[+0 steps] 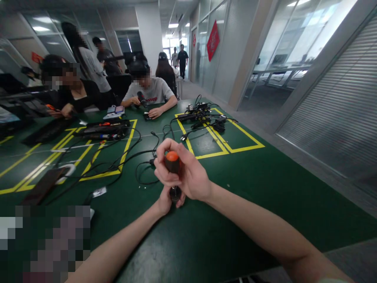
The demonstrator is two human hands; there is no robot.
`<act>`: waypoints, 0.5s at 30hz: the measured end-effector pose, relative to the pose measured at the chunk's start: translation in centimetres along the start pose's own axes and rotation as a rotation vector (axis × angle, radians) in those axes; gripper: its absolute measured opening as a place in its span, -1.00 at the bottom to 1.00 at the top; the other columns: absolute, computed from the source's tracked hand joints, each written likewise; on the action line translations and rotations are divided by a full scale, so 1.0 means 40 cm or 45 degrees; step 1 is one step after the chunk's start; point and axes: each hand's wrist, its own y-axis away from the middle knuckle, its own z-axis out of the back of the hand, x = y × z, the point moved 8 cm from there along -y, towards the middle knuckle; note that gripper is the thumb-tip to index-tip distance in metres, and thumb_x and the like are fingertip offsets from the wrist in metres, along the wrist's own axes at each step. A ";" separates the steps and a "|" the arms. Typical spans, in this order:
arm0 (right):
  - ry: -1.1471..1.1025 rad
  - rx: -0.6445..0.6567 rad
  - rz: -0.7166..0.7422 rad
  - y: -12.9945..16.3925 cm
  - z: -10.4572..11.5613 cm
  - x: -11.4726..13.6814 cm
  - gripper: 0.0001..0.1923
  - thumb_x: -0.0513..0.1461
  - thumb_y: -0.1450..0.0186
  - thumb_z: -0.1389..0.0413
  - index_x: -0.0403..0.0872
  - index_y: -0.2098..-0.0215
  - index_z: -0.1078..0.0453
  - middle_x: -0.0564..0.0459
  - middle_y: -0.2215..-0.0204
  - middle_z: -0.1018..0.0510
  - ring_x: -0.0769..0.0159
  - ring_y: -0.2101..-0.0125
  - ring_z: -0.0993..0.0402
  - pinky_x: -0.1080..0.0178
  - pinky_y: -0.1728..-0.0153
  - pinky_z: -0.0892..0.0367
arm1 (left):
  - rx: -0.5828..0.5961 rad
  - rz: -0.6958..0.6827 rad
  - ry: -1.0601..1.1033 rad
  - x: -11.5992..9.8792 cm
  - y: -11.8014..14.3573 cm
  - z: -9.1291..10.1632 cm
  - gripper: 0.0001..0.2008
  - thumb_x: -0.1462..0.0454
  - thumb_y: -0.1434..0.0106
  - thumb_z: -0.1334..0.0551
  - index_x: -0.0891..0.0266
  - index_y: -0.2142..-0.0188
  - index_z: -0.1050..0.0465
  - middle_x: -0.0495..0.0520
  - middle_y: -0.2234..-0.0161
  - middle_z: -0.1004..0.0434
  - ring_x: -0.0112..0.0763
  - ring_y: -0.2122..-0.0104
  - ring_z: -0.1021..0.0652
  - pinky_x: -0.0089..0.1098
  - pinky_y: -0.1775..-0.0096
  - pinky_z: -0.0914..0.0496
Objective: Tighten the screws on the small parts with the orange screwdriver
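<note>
My right hand [188,169] is wrapped round the black handle of a screwdriver [172,160] with an orange end cap, held upright with the cap facing me. Directly below it, my left hand [165,202] is closed round a dark, shiny, rounded part [175,193]. Whether that part belongs to the screwdriver or is a separate piece, I cannot tell. Both hands are just above the green table [235,212], and the tool's tip is hidden by them.
Black cables [123,157] trail left of my hands. A heap of adapters and plugs [203,114] lies at the back right inside yellow tape. A tool tray [103,129] and power strip [44,184] lie left. Across the table, a co-worker [153,92] holds a black-and-red tool.
</note>
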 end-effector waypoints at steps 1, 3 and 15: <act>0.006 -0.028 0.004 -0.005 0.010 0.002 -0.61 0.08 -0.40 -0.18 -0.03 0.30 -0.26 0.35 0.66 -0.12 0.55 0.69 0.11 0.48 0.67 0.08 | -0.005 -0.047 0.012 -0.016 -0.005 -0.004 -0.23 -0.38 -0.26 0.13 0.18 0.64 -0.29 -0.04 0.78 -0.15 -0.45 0.72 -0.22 -0.36 0.57 -0.16; 0.019 -0.046 0.004 -0.016 0.023 0.006 -0.62 0.04 -0.38 -0.22 -0.03 0.32 -0.23 0.35 0.68 -0.16 0.56 0.70 0.12 0.49 0.68 0.12 | 0.000 -0.109 0.027 -0.042 -0.010 -0.011 -0.23 -0.39 -0.25 0.12 0.19 0.64 -0.29 -0.06 0.80 -0.13 -0.47 0.77 -0.19 -0.37 0.60 -0.12; -0.009 -0.034 -0.099 -0.024 0.035 -0.004 -0.60 0.09 -0.44 -0.10 -0.04 0.32 -0.25 0.34 0.69 -0.15 0.56 0.71 0.14 0.48 0.69 0.13 | 0.020 -0.221 0.043 -0.063 -0.008 -0.012 -0.25 -0.34 -0.30 0.10 0.20 0.64 -0.29 -0.05 0.81 -0.15 -0.49 0.79 -0.19 -0.40 0.64 -0.12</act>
